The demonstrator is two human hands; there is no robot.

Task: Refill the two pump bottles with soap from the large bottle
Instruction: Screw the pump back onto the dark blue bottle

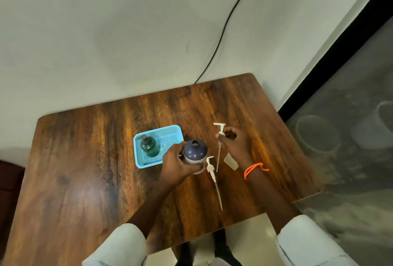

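A large bottle with a dark purple dome top (195, 149) stands on the wooden table (85, 170), its mouth uncovered. My left hand (177, 162) grips its side. My right hand (235, 145) holds a white pump head (220, 136) above the table, its long tube hanging down. A second white pump (212, 175) lies flat on the table just right of the large bottle. A small pale bottle (230, 161) lies partly hidden under my right wrist. A green pump bottle (150, 145) with its pump on stands in a blue tray (170, 132).
The table's right edge drops to a grey floor (340, 159). A black cable (223, 31) runs down the wall behind the table. An orange band (254, 170) circles my right wrist.
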